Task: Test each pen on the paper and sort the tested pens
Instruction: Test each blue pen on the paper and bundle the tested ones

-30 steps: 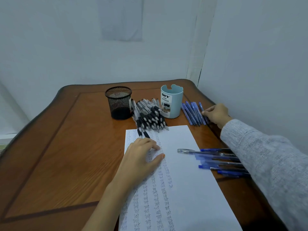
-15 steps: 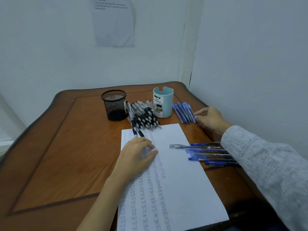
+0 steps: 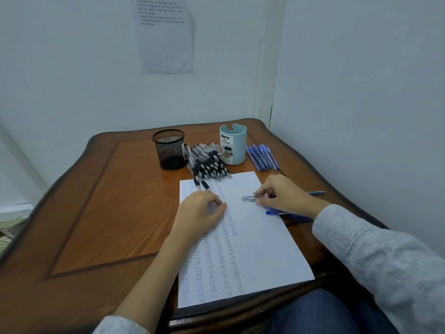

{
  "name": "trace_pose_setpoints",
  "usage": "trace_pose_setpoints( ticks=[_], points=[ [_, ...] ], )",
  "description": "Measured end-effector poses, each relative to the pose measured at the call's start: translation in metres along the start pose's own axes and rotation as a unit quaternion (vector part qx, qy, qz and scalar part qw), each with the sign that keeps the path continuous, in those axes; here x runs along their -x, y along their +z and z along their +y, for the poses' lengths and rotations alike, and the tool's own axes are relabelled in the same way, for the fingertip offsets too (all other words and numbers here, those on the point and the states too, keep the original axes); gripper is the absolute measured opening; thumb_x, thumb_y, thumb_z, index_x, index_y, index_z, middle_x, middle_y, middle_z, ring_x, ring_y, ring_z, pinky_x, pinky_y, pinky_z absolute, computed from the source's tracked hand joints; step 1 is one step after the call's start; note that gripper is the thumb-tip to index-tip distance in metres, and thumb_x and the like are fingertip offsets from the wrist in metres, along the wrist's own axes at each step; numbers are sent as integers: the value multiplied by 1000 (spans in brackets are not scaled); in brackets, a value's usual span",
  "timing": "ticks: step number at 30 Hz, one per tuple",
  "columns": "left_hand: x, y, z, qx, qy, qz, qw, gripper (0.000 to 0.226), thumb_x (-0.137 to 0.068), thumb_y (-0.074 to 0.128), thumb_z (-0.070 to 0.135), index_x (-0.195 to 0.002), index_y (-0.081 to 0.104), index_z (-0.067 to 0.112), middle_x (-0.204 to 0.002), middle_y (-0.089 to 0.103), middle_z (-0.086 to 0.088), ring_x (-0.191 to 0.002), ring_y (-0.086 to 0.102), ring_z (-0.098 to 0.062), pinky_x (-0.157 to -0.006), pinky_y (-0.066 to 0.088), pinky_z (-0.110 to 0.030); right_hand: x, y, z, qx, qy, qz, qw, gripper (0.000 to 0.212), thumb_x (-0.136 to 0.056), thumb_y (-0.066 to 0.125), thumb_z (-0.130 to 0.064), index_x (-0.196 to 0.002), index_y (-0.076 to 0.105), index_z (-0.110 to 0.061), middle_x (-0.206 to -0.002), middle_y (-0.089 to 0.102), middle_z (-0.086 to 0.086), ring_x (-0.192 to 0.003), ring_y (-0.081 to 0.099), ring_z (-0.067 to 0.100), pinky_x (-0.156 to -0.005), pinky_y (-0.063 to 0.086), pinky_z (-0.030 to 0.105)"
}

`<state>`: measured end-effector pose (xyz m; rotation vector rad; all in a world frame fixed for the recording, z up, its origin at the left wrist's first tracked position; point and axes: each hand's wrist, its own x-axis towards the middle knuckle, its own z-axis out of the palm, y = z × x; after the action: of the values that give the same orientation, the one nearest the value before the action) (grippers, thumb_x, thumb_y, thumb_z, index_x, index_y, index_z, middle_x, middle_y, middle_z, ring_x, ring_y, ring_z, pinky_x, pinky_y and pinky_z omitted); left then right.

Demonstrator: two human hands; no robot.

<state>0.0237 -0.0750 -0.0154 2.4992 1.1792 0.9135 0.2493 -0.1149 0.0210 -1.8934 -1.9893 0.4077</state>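
**Wood counter, pen test under way: right hand takes up a blue pen**

Wood counter (image 3: 120,201) sits in a wall corner, with walls close along its far and right edges; the open room for moving lies to the left and on the sheet itself. The paper (image 3: 265,249) lies lengthwise before the person, with test marks in columns down its left part and the right part bare. The left hand (image 3: 199,210) rests palm down on the sheet's upper left, fingers loosely curled, holding nothing (it appears to pin the sheet). The right hand (image 3: 286,196) pinches a single pen at the sheet's right edge.

Black pens (image 3: 209,165) are heaped at the paper's far edge, between a mesh cup (image 3: 169,150) and an organiser cup (image 3: 233,145). A blue row (image 3: 261,156) lies just right of that cup. Loose blue pens (image 3: 289,214) show under the right wrist.

The single pen (image 3: 248,198) lies crosswise, its clear end pointing left over bare paper. Which end writes cannot be told. Judgement: it needs raising and turning before it can mark the paper.
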Motion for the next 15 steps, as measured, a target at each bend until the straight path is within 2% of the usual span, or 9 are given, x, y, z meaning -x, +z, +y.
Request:
trace_pose_setpoints(
  ticks=[3,5,7,9,11,13,15],
  points=[
    [1,1,-1,-1,0,9,1000,23,-88,59,30,-80,71,12,-85,71,3,-81,62,-13,-69,52,-30,0,9,-3,14,-7,25,1000,27,-89,65,-21,-114,70,-12,-108,69,2,-77,54,10,-67,46,12],
    [1,2,-2,-7,-3,12,1000,26,-87,56,31,-73,67,13,-76,68,5,-72,59,-11,-60,47,-27,0,13,-3,-5,-13,34,999,23,-89,65,-22,-110,71,-14,-104,68,0,-87,56,12,-79,52,25],
    [0,2,-4,-9,-13,9,1000,26,-89,59,27,-67,61,13,-66,61,5,-62,51,-8,-53,37,-24,3,15,-10,-21,-38,50,998,22,-91,63,-22,-112,67,-16,-101,64,-3,-87,53,7,-78,45,16],
    [-2,3,-8,-2,-27,-8,1000,28,-90,58,29,-66,58,13,-69,65,2,-65,54,-10,-53,39,-27,4,17,-18,-33,-79,83,993,21,-93,60,-21,-113,64,-16,-101,61,-4,-82,50,2,-76,37,10],
    [-5,1,-13,17,-40,-40,998,30,-90,56,34,-70,62,13,-80,71,-1,-72,61,-13,-59,48,-33,6,20,-26,-31,-125,116,985,21,-95,56,-20,-114,62,-14,-105,60,-1,-86,51,3,-80,40,14],
    [-4,-2,-19,60,-57,-73,994,27,-92,58,35,-83,72,14,-93,74,3,-81,65,-12,-73,53,-37,7,23,-31,-14,-152,135,979,21,-98,51,-22,-116,59,-14,-108,57,1,-90,53,8,-81,46,21],
    [0,-6,-22,122,-66,-91,986,18,-93,60,27,-100,75,19,-110,71,9,-98,64,-2,-88,52,-27,8,28,-31,30,-153,141,978,24,-99,47,-27,-117,58,-15,-108,56,0,-88,58,13,-76,52,29]
  ],
)
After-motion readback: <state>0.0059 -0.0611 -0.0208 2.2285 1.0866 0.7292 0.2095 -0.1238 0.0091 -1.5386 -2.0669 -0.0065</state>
